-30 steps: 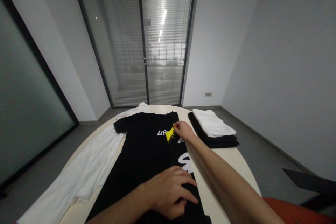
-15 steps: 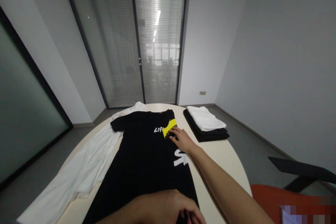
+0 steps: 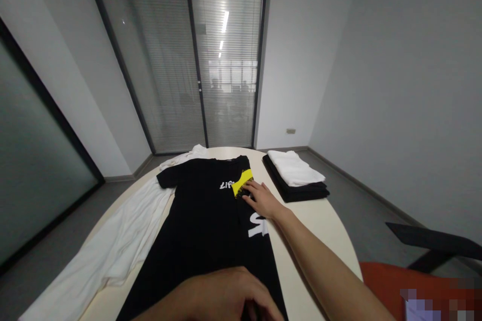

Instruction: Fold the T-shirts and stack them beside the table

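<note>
A black T-shirt (image 3: pixel 203 220) lies spread lengthwise, its right side folded inward so that a yellow patch (image 3: pixel 242 183) and white lettering (image 3: pixel 258 224) show. My right hand (image 3: pixel 262 199) rests on the folded part beside the yellow patch, fingers outstretched and a little apart. At the bottom edge of the view, my left hand (image 3: pixel 231 291) is over the lower part of the shirt with its fingers curled down. Its fingertips are cut off by the frame, so what they grip is hidden.
A white garment (image 3: pixel 109 246) lies along the left of the round table (image 3: pixel 320 235). Folded black clothes (image 3: pixel 307 194) with a folded white one (image 3: pixel 295 168) on top are stacked at the back right. An orange chair (image 3: pixel 387 286) with a black armrest (image 3: pixel 433 242) stands at right.
My left hand has shifted slightly left, and its fingers are now further cut off by the lower edge. My right hand stays at the same place on the shirt.
</note>
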The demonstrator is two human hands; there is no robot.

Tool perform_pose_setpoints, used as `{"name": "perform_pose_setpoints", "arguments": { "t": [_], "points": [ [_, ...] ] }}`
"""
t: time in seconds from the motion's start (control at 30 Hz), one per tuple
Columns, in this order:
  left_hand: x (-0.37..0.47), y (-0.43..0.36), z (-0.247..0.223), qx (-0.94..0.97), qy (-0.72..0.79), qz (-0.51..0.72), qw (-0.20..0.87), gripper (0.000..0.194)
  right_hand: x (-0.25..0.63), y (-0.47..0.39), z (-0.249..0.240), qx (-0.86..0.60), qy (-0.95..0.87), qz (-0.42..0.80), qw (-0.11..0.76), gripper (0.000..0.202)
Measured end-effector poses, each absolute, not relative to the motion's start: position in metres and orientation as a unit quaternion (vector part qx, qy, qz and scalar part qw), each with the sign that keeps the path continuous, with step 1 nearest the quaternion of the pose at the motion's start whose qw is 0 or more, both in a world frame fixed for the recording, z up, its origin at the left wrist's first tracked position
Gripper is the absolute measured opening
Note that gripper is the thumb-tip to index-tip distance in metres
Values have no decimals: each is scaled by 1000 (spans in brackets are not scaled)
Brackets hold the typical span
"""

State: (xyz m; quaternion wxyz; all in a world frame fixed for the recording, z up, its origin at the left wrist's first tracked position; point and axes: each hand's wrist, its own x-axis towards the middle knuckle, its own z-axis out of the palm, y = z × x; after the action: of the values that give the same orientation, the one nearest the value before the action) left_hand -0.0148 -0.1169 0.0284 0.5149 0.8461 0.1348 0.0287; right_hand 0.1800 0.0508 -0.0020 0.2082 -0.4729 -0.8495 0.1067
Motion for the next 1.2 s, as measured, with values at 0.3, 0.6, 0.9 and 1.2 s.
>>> {"name": "perform_pose_setpoints", "arguments": {
  "t": [0.3, 0.6, 0.9, 1.2],
  "points": [
    [6, -127, 14, 961, 105, 88, 239, 46, 172, 44, 8, -414, -882, 70, 215, 37],
    [20, -132, -12, 929, 104, 81, 346, 56, 146, 40, 19, -409, -896, 12, 173, 22],
    [1, -114, 17, 975, 104, 128, 149, 38, 143, 42, 6, -445, -852, 68, 268, 36],
    [-2, -116, 27, 974, 194, 89, 79, 58, 168, 60, -1, -625, -745, 45, 227, 34]
  ]
}}
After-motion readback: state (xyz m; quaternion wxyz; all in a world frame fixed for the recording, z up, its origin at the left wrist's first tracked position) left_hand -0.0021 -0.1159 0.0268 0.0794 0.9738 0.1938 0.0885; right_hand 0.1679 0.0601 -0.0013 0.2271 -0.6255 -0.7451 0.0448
